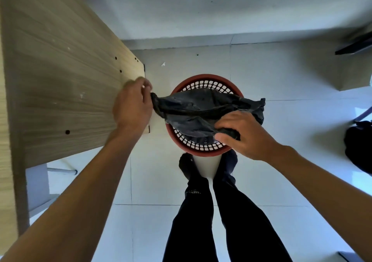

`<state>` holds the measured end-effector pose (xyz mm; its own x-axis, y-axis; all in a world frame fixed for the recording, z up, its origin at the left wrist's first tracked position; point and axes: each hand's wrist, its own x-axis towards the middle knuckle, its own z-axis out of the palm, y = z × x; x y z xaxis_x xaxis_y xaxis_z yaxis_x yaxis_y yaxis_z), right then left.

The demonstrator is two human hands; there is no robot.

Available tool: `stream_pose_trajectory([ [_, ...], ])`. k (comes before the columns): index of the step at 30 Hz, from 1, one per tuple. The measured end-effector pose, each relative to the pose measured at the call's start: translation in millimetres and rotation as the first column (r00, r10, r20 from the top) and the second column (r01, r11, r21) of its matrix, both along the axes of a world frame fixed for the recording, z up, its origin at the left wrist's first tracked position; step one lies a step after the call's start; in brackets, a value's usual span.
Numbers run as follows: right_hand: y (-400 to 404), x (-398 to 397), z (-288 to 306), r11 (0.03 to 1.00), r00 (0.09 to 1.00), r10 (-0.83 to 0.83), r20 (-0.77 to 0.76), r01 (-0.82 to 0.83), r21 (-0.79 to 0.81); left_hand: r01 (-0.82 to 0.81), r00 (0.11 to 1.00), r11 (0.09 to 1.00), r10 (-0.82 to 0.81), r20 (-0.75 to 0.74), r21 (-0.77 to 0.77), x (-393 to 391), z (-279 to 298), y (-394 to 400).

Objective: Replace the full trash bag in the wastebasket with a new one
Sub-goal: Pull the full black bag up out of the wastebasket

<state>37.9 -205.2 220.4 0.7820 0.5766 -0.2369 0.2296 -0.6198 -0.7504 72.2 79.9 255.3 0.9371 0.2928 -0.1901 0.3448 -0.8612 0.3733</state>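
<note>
A round red-brown wastebasket (pixel 203 78) with a white lattice wall stands on the tiled floor just in front of my feet. A black trash bag (pixel 193 110) is stretched across its mouth, hanging partly inside. My left hand (pixel 131 104) pinches the bag's left edge, pulled out past the basket's rim. My right hand (pixel 244 133) grips a bunched part of the bag's edge over the near right rim. The bag's far right corner (pixel 259 104) sticks out beyond the rim. What lies inside the basket is hidden by the bag.
A light wooden desk (pixel 60 80) fills the left side, close to my left hand. A dark bag (pixel 358 145) lies on the floor at the right edge. A small white scrap (pixel 163 64) lies on the tiles beyond the basket. A wall runs behind.
</note>
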Motion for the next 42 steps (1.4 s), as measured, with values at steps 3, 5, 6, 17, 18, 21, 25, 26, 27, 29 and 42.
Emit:
stream_pose_trajectory([
  [3, -10, -2, -1, 0.960, 0.958, -0.278, 0.074, 0.278, 0.011, 0.185, 0.974, 0.979, -0.172, 0.147, -0.082, 24, 21, -12],
  [5, -16, -4, -2, 0.865, 0.865, -0.481, 0.142, 0.494, -0.087, 0.284, 0.958, 0.951, -0.276, 0.075, -0.122, 35, 23, -32],
  [6, -19, -4, -4, 0.793, 0.808, -0.573, 0.136, 0.588, -0.160, 0.327, 0.944, 0.936, -0.329, 0.006, -0.130, 39, 19, -44],
  [17, -58, 16, -43, 0.276, -0.036, -0.697, -0.716, 0.908, -0.314, 0.577, 0.590, 0.764, -0.635, -0.499, -0.289, 36, -59, -146],
  [18, -59, 15, -40, 0.263, 0.007, -0.736, -0.677, 0.924, -0.277, 0.587, 0.578, 0.769, -0.617, -0.534, -0.253, 37, -58, -148],
  [21, -68, 15, -28, 0.271, 0.193, -0.885, -0.424, 0.954, -0.131, 0.634, 0.586, 0.763, -0.584, -0.562, -0.131, 41, -51, -150],
  [25, -87, 10, -15, 0.349, 0.339, -0.905, -0.258, 0.937, 0.005, 0.686, 0.618, 0.728, -0.592, -0.516, -0.013, 46, -50, -148],
  [26, -88, 7, -14, 0.361, 0.352, -0.904, -0.242, 0.933, 0.006, 0.689, 0.612, 0.725, -0.592, -0.524, -0.015, 47, -51, -149],
  [27, -89, 4, -12, 0.367, 0.357, -0.904, -0.234, 0.930, 0.001, 0.693, 0.600, 0.720, -0.590, -0.540, -0.017, 47, -52, -151],
  [29, -85, -3, -10, 0.385, 0.361, -0.896, -0.258, 0.921, -0.051, 0.704, 0.586, 0.711, -0.581, -0.565, -0.001, 46, -54, -155],
  [42, -67, -11, -12, 0.431, 0.429, -0.882, -0.193, 0.902, 0.036, 0.329, 0.943, 0.897, -0.330, 0.048, -0.295, 39, -18, -141],
])
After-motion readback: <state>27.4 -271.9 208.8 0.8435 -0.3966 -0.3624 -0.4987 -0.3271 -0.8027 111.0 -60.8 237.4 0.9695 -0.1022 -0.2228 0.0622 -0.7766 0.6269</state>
